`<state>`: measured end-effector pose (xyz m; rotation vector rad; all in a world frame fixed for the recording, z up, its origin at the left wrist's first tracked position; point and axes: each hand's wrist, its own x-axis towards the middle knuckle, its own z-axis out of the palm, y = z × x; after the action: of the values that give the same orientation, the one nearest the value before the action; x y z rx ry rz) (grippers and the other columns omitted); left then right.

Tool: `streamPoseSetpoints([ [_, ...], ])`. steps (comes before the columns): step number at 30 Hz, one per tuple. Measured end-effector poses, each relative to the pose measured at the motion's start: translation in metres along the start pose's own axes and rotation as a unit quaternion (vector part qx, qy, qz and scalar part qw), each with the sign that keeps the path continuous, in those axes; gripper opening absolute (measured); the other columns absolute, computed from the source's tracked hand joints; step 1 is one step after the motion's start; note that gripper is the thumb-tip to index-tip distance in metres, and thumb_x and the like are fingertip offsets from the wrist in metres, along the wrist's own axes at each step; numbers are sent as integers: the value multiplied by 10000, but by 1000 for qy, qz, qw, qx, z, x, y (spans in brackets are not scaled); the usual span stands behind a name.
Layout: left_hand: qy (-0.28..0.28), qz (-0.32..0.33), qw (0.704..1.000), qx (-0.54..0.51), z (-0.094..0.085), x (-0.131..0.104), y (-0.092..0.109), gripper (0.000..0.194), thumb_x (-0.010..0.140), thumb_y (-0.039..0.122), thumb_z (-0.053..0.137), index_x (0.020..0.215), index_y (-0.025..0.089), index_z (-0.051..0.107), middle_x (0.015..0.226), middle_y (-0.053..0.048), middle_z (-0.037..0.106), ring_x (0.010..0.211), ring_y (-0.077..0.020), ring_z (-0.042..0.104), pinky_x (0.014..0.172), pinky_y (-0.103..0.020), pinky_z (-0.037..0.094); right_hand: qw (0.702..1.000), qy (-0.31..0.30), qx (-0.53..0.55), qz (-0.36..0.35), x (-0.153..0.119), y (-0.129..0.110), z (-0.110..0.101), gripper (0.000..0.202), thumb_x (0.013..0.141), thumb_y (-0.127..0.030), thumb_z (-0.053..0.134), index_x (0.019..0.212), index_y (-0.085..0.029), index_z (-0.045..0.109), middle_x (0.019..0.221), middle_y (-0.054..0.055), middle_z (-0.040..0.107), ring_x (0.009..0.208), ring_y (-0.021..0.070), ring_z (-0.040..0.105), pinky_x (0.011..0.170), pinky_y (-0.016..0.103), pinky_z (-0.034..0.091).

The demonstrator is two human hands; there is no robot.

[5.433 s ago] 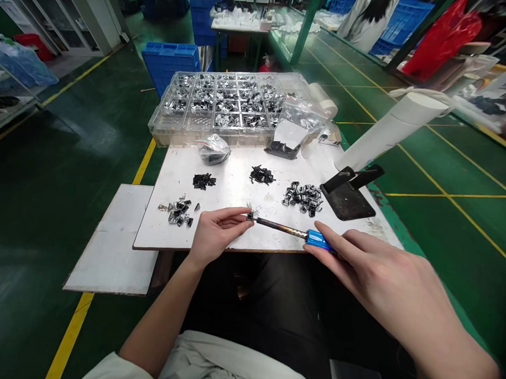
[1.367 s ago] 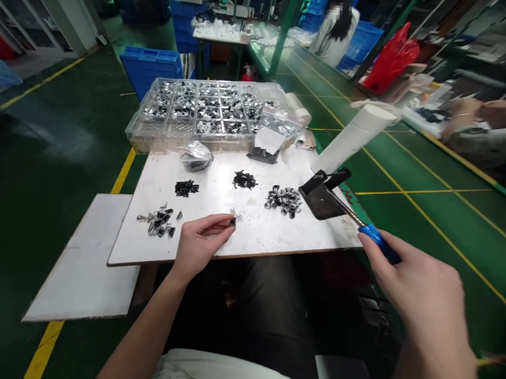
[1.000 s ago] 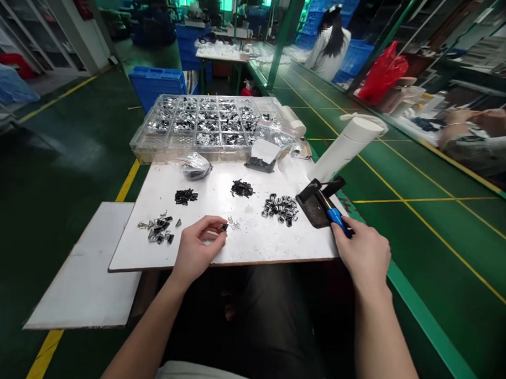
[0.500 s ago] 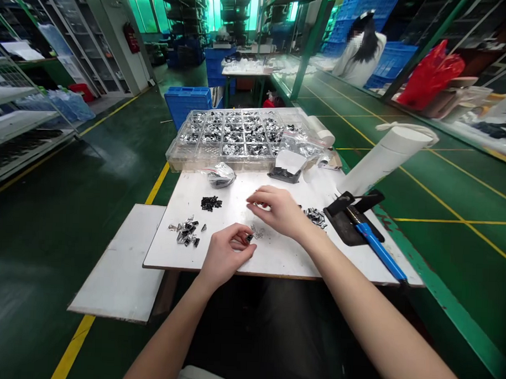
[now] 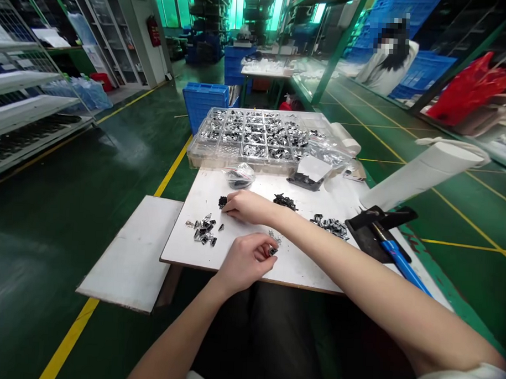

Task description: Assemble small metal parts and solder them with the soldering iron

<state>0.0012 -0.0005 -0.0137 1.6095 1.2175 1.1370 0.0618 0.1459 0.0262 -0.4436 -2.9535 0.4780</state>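
Observation:
Near the front edge of the white board [image 5: 253, 181], my left hand [image 5: 247, 260] pinches a small shiny black-and-silver piece [image 5: 273, 250] between thumb and fingers. My right hand [image 5: 249, 206] reaches across to the left, its fingertips together at a pile of tiny black parts [image 5: 222, 201] that it partly covers. What those fingertips hold, if anything, is too small to make out. Left of my hands lies a heap of silver-and-black pieces [image 5: 204, 230]. Tiny thin metal bits [image 5: 273, 235] lie just beyond my left fingers. A second black pile [image 5: 284, 201] shows behind my right forearm.
A clear compartment box [image 5: 254, 163] full of shiny parts stands at the back. In front of it are a plastic bag [image 5: 239, 177] and a tray with black parts [image 5: 305, 181]. To the right are more silver pieces [image 5: 331, 226], a blue-handled tool [image 5: 403, 268] and a white tube [image 5: 423, 170].
My right hand has moved left from the middle of the board to the small black pile, uncovering the other black pile. My left hand keeps its piece. The view has turned slightly left.

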Motion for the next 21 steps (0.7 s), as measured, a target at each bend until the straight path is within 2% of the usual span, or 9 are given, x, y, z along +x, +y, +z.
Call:
streamPoseSetpoints([
  [9, -6, 12, 1000, 2, -1, -2, 1, 156, 783, 112, 653, 913, 181, 706, 780, -16, 622, 660, -130, 596, 624, -222, 575, 1000, -8, -5, 24, 0, -7, -4, 277, 854, -20, 538, 700, -127, 742, 736, 75, 684, 642, 142, 513, 640, 265, 383],
  [15, -3, 12, 1000, 5, -1, -2, 2, 164, 786, 97, 649, 917, 174, 709, 792, -20, 629, 669, -128, 599, 626, -217, 576, 998, -6, 2, 55, -2, -5, -3, 188, 872, -87, 591, 866, -127, 775, 836, 81, 747, 695, 150, 584, 640, 258, 414],
  [21, -7, 11, 1000, 8, -1, -2, 2, 169, 792, 97, 650, 932, 168, 713, 801, -24, 637, 691, -134, 619, 646, -222, 586, 996, -47, -34, 74, 5, -8, -11, 193, 853, -105, 588, 746, -122, 747, 728, 98, 720, 613, 156, 557, 567, 269, 372],
])
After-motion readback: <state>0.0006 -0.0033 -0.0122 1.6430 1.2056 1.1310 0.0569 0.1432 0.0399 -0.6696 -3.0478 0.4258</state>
